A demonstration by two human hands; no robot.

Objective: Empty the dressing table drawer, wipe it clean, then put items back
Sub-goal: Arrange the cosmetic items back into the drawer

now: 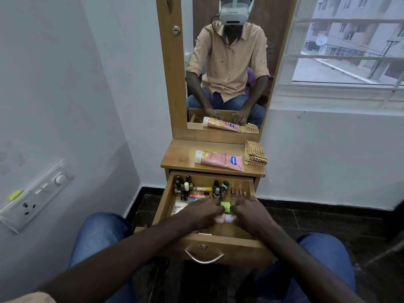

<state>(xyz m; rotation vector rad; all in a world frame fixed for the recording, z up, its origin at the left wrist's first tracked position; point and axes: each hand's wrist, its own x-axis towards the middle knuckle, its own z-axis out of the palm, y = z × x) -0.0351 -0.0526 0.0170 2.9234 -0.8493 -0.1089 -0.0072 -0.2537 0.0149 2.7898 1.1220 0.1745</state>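
Our knees [102, 232] flank the open drawer [218, 242]. Over it our left hand [204, 213] and right hand [251, 212] meet, the fingers of both curled onto the ends of a green tube [226, 206], with a pink bottle [225, 219] just beneath. We judge the emptying barely begun. Lift one piece at a time and lay it by the lotion tube [219, 160] on the tabletop [179, 156] at twelve o'clock, leaving the cloth [255, 153] at its three o'clock free. Small bottles [218, 189] crowd the drawer's twelve o'clock end; we should avoid toppling them. Our hands hide the drawer floor beneath, and the labels are too small to read.
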